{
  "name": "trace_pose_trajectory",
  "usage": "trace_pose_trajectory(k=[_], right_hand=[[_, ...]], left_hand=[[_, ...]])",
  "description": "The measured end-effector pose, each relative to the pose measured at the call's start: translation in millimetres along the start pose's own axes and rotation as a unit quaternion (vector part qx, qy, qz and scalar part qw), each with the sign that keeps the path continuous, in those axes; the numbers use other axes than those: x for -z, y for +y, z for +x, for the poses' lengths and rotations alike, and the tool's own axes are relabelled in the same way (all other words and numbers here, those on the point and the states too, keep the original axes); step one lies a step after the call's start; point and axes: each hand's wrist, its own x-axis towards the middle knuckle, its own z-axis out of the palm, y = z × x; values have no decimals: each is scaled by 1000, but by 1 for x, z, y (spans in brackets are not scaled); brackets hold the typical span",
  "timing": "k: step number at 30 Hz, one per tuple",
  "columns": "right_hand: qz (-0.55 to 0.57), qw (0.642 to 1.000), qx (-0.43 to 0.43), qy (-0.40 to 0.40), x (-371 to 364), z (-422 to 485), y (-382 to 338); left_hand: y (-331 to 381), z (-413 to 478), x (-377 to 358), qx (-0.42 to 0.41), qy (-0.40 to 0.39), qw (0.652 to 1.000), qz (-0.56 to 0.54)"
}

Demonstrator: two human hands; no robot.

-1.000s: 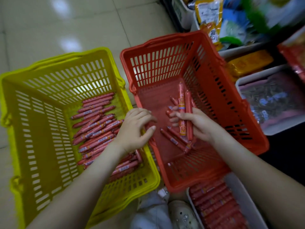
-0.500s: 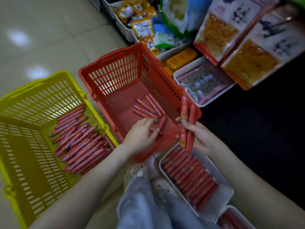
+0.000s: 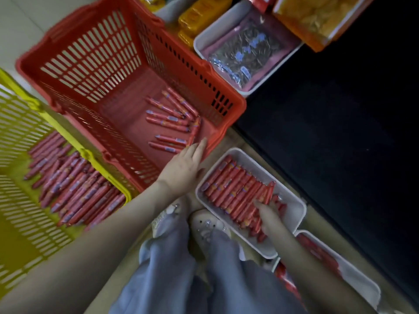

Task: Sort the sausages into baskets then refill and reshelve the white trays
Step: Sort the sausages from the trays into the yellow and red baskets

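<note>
Across white tray [image 3: 294, 211], tight-packed red-wrapped sausages [image 3: 231, 189]

No text, brand or number can be read anywhere. The sausages [image 3: 169, 120] in the red basket [image 3: 229, 118] each carry a small pale label patch with a bluish mark on the red wrapper, and so do those in the white tray [image 3: 292, 223] and in the yellow basket [image 3: 99, 162], but the print is too small and blurred to make out. The pink-edged bag [image 3: 244, 53] of dark seeds shows blue characters across its clear front, smeared beyond reading. The orange packets [image 3: 317, 17] at the top edge show no legible lettering either.
</note>
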Motion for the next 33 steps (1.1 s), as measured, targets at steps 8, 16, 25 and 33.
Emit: trace_pose_trajectory(k=[8, 16, 25, 33], right_hand=[[-149, 983, -65, 80, -5, -37, -37], [-242, 960, 100, 103, 0, -80, -81], [162, 916, 211, -300, -88, -203, -205], [28, 872, 225, -434, -204, -266, -234]], left_hand=[[-2, -2, -1, -11, 21, 999, -31], [1, -7, 7, 7, 21, 998, -66], [8, -35, 65, 103, 107, 938, -315], [-71, -100, 100, 190, 168, 920, -298]])
